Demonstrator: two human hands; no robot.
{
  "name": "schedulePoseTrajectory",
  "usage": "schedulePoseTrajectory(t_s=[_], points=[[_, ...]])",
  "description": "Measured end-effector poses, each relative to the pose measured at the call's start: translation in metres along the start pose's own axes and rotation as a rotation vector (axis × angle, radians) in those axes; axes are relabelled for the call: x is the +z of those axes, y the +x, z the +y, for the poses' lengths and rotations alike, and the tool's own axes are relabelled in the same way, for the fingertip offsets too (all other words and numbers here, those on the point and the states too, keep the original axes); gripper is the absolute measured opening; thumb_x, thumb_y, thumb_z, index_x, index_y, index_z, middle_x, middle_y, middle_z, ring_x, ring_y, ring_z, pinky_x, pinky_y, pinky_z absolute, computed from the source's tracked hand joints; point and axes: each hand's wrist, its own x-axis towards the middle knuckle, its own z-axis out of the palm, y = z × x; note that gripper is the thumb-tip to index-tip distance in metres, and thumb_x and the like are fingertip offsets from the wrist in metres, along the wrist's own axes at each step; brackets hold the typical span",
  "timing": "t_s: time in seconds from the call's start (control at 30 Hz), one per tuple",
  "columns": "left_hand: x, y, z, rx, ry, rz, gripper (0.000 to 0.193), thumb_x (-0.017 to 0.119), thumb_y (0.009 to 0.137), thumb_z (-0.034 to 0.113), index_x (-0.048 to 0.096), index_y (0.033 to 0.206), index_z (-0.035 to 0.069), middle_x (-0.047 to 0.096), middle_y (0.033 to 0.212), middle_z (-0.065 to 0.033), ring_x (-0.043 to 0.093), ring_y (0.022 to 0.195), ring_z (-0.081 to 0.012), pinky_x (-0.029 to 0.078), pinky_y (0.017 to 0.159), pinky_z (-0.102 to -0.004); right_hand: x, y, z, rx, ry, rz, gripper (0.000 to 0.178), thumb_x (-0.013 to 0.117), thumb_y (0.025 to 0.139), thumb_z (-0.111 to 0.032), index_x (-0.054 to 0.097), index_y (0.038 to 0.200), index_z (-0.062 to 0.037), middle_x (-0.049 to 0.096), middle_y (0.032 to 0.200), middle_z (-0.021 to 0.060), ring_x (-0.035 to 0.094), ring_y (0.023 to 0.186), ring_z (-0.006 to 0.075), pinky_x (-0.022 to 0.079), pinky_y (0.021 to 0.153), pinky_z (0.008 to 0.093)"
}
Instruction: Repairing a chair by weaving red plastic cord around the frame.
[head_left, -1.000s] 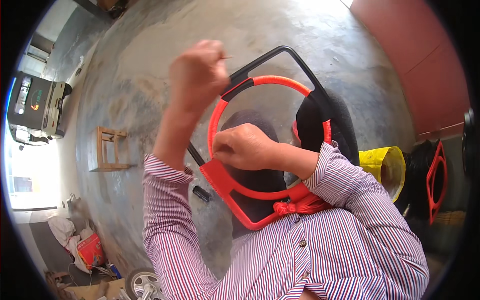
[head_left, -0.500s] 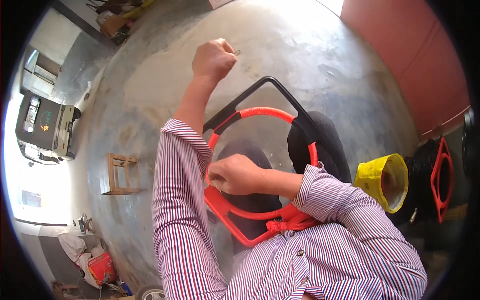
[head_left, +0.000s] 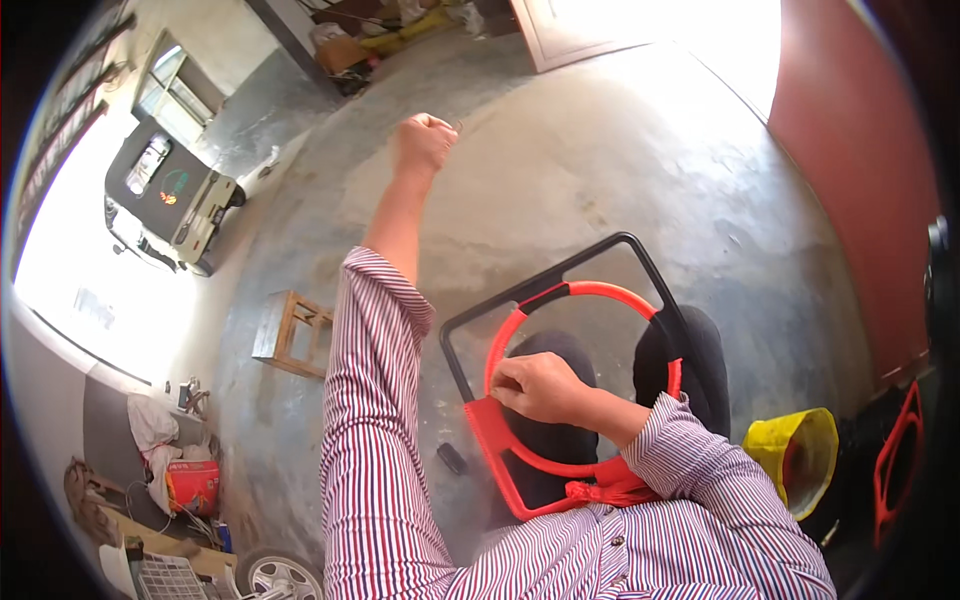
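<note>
On my lap rests an angular frame [head_left: 640, 247] with a round inner ring, part bare black and part covered in red. A bunch of red strips [head_left: 610, 490] hangs at its near side, against my shirt. My left hand [head_left: 425, 145] is raised far out beyond the frame, its fingers closed. From them sticks a thin curved sliver [head_left: 459, 127], too small to name; no thread can be made out. My right hand [head_left: 540, 388] pinches at the left side of the red ring, fingertips pressed together; anything small between them is hidden.
A yellow bucket [head_left: 762, 445] stands right of my knees, with another red frame [head_left: 897, 450] past it. On the left are a small wooden stool [head_left: 300, 335], a parked three-wheeler [head_left: 165, 195] and a red bag [head_left: 195, 487]. A small black object [head_left: 452, 459] lies on the floor.
My left arm has stretched further out from the frame. My right hand stays at the ring's left side. The view has shifted, so the frame sits lower and further right.
</note>
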Motion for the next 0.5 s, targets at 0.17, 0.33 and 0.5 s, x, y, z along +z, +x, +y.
schedulePoseTrajectory(t_s=[0.17,0.33,0.5], points=[[-0.057,0.031,0.032,-0.066,-0.408,0.060,0.013,0.070,0.064,0.008,0.067,0.076,0.006,0.059,0.065,0.0017,0.046,0.048,-0.0083,0.038,0.046,-0.0264,-0.008,-0.003,0.002,0.048,-0.015,0.003,0.013,0.067,0.082,-0.017,0.066,0.087,-0.0054,0.069,0.081,0.0116,0.066,0.074,0.0292,0.051,0.065,0.0385],[-0.051,0.018,0.054,-0.025,-0.380,-0.033,0.009,0.071,0.071,0.008,0.065,0.078,0.006,0.054,0.061,0.0032,0.042,0.047,-0.0064,0.034,0.044,-0.0251,0.000,-0.002,-0.003,-0.016,0.019,0.018,0.012,0.067,0.082,-0.017,0.066,0.087,-0.0051,0.069,0.080,0.0117,0.066,0.073,0.0292,0.052,0.066,0.0380],[-0.015,-0.037,0.056,-0.015,-0.337,-0.200,0.008,0.069,0.072,0.006,0.066,0.080,0.004,0.059,0.066,0.0006,0.049,0.056,-0.0066,0.039,0.050,-0.0243,-0.002,-0.005,0.000,-0.032,0.001,0.039,0.011,0.066,0.081,-0.015,0.066,0.085,-0.0050,0.068,0.078,0.0119,0.066,0.072,0.0303,0.052,0.065,0.0389]])
